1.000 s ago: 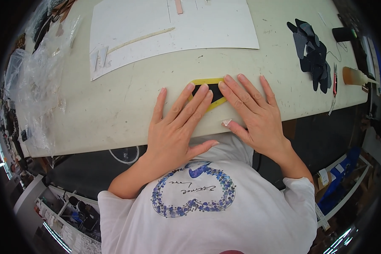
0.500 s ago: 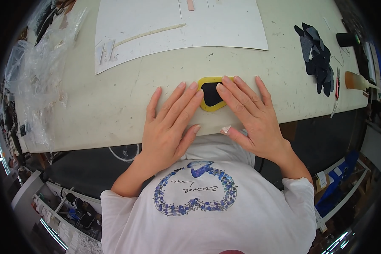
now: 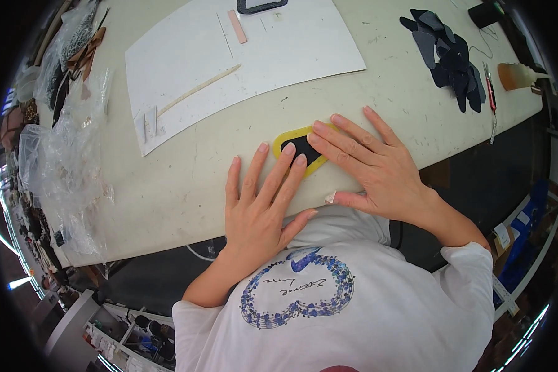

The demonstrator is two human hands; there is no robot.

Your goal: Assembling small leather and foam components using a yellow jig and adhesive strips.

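In front of me on the table lies a flat yellow piece (image 3: pixel 281 137) with rounded ends, and a smaller black piece (image 3: pixel 304 147) sits within its outline. Fingers spread, my left hand (image 3: pixel 260 204) rests two fingertips on the black piece and the yellow edge near it. My right hand (image 3: pixel 375 170) lies flat from the other side, its fingertips touching the right ends of both pieces. A small white wrap covers the tip of its thumb. Both hands are open, and the fingers hide part of the yellow border.
A large white sheet (image 3: pixel 186 56) lies beyond, bearing a pink strip (image 3: pixel 237 26) and a dark-framed item (image 3: pixel 261 5). Clear plastic bags (image 3: pixel 62 161) crowd the left. Dark fabric pieces (image 3: pixel 443 56), red-handled snips (image 3: pixel 491 96), black thread (image 3: pixel 485 13) and an amber bottle (image 3: pixel 518 76) are right.
My view has turned, bringing the dark-framed item into sight. My left fingertips have shifted from the yellow piece's left edge onto the black piece. My right hand stays against the right end.
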